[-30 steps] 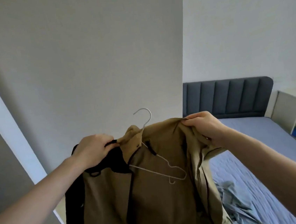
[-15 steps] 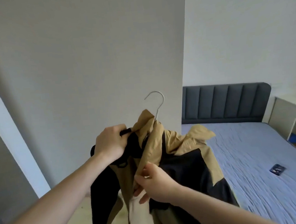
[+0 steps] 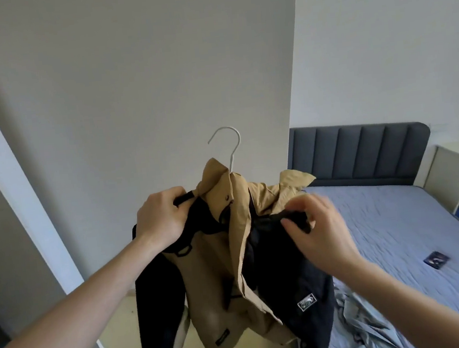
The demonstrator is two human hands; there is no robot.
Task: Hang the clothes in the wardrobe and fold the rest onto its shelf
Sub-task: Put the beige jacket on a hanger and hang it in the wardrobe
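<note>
A: Where's the tan-and-black zip jacket [image 3: 220, 282]?

B: In the air in front of a pale grey panel [image 3: 134, 84], on a thin white wire hanger [image 3: 228, 148]. Hook sticks up out of the collar, opening turned left. Body hangs straight down, so the long axis is vertical.

A: Grips?

B: Left hand [image 3: 162, 220] is curled tight on the black shoulder strap at the jacket's left shoulder; that grip looks like it carries the load. Right hand [image 3: 317, 227] is at the right shoulder, thumb and fingers pinching the black fabric there. It's motion-blurred, so how firm that pinch is I can't tell.

A: So the hook sits between them?

B: Between and above both, closer to the left hand. My guess: the right shoulder isn't seated on the hanger yet. The tan hood flap bunches there.

A: Rail?

B: Not in view. The panel may be the wardrobe side, can't confirm. Blue-sheeted bed [image 3: 399, 235] with a dark grey padded headboard [image 3: 362, 154] is off to the right; crumpled pale blue fabric [image 3: 360, 327] lies at its near edge.

A: Next?

B: Likely square the right shoulder, then shift a grip up to the hook.
</note>
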